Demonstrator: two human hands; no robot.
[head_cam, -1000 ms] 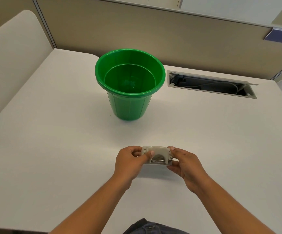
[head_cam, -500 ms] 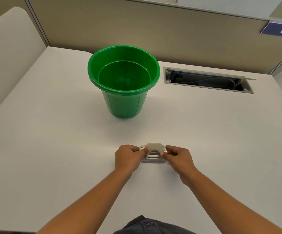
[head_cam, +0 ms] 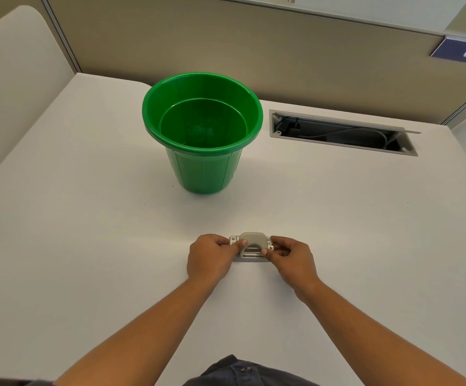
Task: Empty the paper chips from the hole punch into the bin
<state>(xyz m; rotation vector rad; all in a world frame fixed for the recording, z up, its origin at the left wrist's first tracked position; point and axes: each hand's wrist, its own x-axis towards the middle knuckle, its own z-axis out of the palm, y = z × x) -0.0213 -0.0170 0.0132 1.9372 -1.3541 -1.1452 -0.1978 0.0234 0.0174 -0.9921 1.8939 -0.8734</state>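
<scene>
While on desk (head_cam: pixel 87 246), grey hole punch (head_cam: pixel 252 246) w/ arched lever | both hands' fingers clamped on ends | green bin (head_cam: pixel 202 135) beyond

White desk (head_cam: pixel 92 246) bearing an upright green bin (head_cam: pixel 202 135) toward its far side, a small grey hole punch (head_cam: pixel 252 247) resting nearer the front edge, and a recessed cable slot (head_cam: pixel 340 132) at right.

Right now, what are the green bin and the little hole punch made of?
The green bin looks like glossy plastic: light glints on its smooth rim and moulded ribs run down its wall. The hole punch looks like dull grey metal or hard plastic; it is too small to tell which.
</scene>
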